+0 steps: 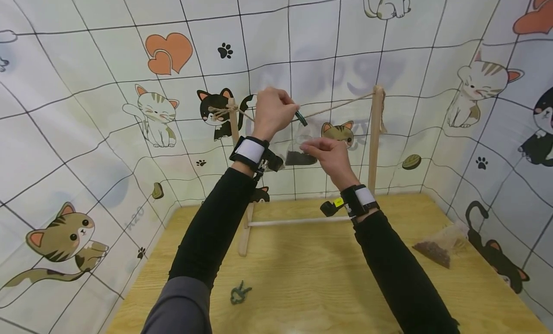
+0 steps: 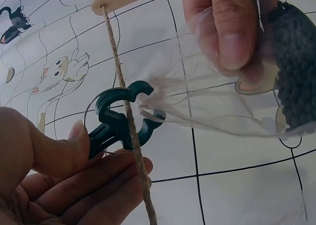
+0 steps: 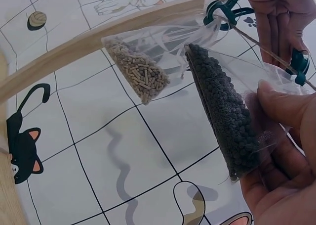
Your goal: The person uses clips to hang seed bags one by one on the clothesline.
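Note:
My left hand (image 1: pixel 276 111) pinches the handles of a dark green plastic plant clip (image 2: pixel 116 113) between thumb and fingers. The clip's jaws straddle the twine (image 2: pixel 117 62), beside the gathered neck of a clear plastic bag. Black pellets (image 3: pixel 222 111) fill the bottom of this bag. From the other side, my right hand (image 1: pixel 330 159) grips the bag near its pellets, thumb on the front and fingers behind. Next to it hangs another clear bag with tan pellets (image 3: pixel 143 76), fastened to the twine by a second green clip (image 3: pixel 224 12).
Wooden posts (image 1: pixel 375 137) hold the twine at both ends, with a white crossbar (image 1: pixel 302 221) low between them. A loose green clip (image 1: pixel 239 293) lies on the wooden table (image 1: pixel 294 286). At the right rests a bag of brownish contents (image 1: pixel 436 250). Cat-print sheeting surrounds the table.

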Demonstrator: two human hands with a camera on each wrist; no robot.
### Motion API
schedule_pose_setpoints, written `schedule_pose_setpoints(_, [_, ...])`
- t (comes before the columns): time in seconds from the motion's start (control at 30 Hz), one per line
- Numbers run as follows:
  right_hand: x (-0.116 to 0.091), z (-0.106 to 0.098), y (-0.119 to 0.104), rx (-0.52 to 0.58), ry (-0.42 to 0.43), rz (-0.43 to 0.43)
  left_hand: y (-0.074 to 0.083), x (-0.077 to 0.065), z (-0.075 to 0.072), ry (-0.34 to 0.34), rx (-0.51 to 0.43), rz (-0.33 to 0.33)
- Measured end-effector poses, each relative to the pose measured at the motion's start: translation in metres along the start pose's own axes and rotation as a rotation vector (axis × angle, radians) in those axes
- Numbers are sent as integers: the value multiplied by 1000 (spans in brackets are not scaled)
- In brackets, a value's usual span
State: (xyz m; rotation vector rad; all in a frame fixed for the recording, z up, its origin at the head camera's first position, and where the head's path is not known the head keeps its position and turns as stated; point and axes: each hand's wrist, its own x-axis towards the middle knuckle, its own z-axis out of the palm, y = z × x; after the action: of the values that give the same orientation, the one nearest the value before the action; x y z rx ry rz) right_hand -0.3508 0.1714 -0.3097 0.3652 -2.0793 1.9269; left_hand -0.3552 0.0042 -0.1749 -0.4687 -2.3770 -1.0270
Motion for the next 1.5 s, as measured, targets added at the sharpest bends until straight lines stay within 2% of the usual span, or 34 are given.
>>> schedule_pose_setpoints(0.23, [1, 9, -2, -15, -8, -9, -3, 1, -1, -5, 15, 6])
schedule_pose_setpoints(0.4, [1, 13, -2, -10, -28, -34, -2, -1, -1, -35, 30, -5])
schedule_pose_setpoints(0.7, [1, 18, 3, 13, -53, -72, -1, -3, -1, -174, 92, -16])
schedule_pose_setpoints(0.93, [-1, 16, 3, -16, -61, -26, -2, -3, -4, -228, 91, 20])
schedule_pose_setpoints(1.27, [-6, 8, 12, -80, -94, -2, -3, -10, -11, -287, 156, 79])
schedule_pose_setpoints(1.5, [-11, 1, 17, -113, -87, 34, -5, -15, -13, -290, 183, 92])
